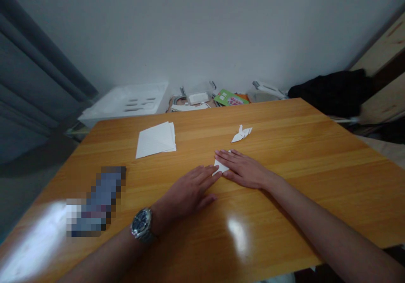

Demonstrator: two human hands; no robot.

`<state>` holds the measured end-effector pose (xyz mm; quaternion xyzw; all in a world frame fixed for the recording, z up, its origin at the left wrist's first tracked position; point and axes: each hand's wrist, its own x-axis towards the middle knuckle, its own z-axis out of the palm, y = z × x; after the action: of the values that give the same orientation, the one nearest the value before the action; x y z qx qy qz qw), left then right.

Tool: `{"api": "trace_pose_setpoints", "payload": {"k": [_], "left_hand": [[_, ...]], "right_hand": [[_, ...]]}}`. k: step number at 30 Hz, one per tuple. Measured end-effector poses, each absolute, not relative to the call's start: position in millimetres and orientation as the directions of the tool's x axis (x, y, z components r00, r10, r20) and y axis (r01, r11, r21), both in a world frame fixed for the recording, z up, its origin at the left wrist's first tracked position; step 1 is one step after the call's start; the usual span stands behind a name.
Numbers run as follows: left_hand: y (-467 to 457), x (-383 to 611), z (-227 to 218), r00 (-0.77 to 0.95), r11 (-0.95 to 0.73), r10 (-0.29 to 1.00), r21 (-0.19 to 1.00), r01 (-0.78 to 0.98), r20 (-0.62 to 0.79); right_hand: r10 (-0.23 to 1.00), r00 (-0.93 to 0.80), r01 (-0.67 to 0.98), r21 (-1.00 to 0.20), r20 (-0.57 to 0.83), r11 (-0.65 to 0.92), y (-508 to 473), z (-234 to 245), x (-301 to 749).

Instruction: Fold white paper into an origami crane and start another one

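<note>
A small folded piece of white paper [222, 167] lies on the wooden table [278, 139], partly covered by my fingers. My right hand [242, 168] rests flat over its right and upper part, fingers stretched out to the left. From the left, my left hand [193, 190] reaches in with its fingertips on the paper's left edge; its fingers are extended and the thumb stands apart. Just beyond my hands sits a white folded paper bird [242, 134]. Much of the folded paper's outline is hidden under my right hand.
A stack of white paper sheets [155, 140] lies at the back left. A pixelated, dark flat object [103, 200] is near the left edge. Behind the table stand a white plastic tray [126, 99], a green booklet [229, 98] and a black cloth [329, 93].
</note>
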<state>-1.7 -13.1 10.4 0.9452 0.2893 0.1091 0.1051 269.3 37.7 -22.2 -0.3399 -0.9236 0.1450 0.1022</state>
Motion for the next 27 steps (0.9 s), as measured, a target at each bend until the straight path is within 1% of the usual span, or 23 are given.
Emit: {"api": "trace_pose_setpoints", "payload": {"k": [3,5,13,15,19,27], "left_hand": [[-17.4,5.8,9.6,0.798,-0.785,0.597,0.262,0.561,0.078],[-19.0,7.0,7.4,0.794,-0.778,0.605,0.261,0.572,0.063],[-19.1,4.8,0.9,0.788,-0.783,0.607,0.240,0.573,0.101],[-19.2,5.1,0.4,0.783,-0.780,0.613,0.234,0.580,0.102],[-19.7,5.6,0.6,0.780,-0.778,0.616,0.238,0.582,0.105],[-15.5,3.3,-0.5,0.765,-0.770,0.631,0.224,0.597,0.132]], "right_hand": [[0.659,-0.746,0.603,-0.328,0.090,0.727,38.2,-24.0,269.3],[0.657,-0.748,0.601,-0.323,0.096,0.731,38.3,-25.1,269.3],[0.666,-0.742,0.620,-0.298,0.079,0.726,38.9,-25.8,269.7],[0.682,-0.727,0.637,-0.296,0.077,0.712,40.6,-26.0,271.5],[0.753,-0.653,0.711,-0.277,0.080,0.647,45.9,-28.0,278.3],[0.791,-0.605,0.753,-0.256,0.095,0.607,49.1,-31.7,283.3]]}}
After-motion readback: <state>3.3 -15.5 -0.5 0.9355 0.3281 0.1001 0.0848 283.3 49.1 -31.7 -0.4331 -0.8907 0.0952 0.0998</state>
